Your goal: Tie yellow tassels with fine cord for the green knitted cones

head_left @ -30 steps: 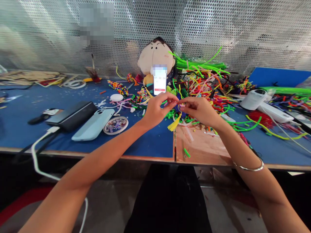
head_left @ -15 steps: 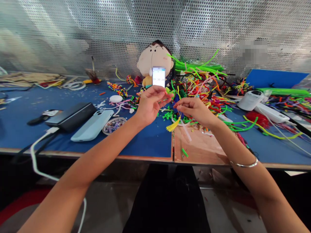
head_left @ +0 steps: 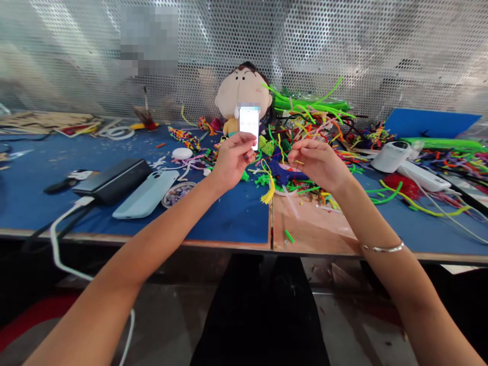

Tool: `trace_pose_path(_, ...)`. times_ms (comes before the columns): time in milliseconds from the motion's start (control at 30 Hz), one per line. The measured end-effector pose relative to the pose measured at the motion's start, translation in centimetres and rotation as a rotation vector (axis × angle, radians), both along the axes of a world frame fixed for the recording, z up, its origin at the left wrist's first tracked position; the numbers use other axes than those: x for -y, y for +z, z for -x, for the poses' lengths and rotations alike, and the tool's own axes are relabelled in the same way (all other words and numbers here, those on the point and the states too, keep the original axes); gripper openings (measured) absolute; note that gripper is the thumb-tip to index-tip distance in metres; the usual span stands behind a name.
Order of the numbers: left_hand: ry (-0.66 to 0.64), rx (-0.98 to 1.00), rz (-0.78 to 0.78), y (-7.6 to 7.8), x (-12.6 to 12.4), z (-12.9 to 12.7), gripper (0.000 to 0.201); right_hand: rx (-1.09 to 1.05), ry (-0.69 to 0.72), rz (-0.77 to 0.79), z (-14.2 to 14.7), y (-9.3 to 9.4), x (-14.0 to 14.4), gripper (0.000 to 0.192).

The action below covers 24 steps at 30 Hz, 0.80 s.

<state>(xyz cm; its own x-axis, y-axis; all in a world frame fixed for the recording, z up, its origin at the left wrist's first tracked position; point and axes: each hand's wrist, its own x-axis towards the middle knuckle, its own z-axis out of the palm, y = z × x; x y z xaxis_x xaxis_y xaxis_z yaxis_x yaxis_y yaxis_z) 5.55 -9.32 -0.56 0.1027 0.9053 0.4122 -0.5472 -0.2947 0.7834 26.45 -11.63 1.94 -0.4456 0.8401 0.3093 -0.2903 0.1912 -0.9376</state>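
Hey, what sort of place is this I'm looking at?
Probably a craft workspace, judging by the heap of colourful strips, the small bead-like pieces and the yellow tassel.

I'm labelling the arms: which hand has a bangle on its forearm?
The right hand: a silver bangle circles that forearm, while the left hand has a bare one.

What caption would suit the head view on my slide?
Bare left hand and right hand poised apart above a blue tabletop, a yellow fringed tassel between them, a large-headed plush doll behind.
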Motion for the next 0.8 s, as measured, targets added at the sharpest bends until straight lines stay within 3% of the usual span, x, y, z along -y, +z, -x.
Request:
trace_pose_path(233,0.098,-0.071,-0.008,-0.4,-0.4,0.0,0.021,-0.145,0.019,0.017,-0.5,0.3,0.0,0.023)
trace_pose_path(567,0.219,-0.134,-0.007,-0.9,-1.6,0.4,0.019,-0.108,-0.133,-0.004,-0.7,0.3,-0.1,0.016)
trace_pose_path(800,0.334,-0.151,0.033,-1.3,-2.6,0.8,0.016,-0.115,-0.113,-0.025,-0.9,0.1,-0.5,0.02)
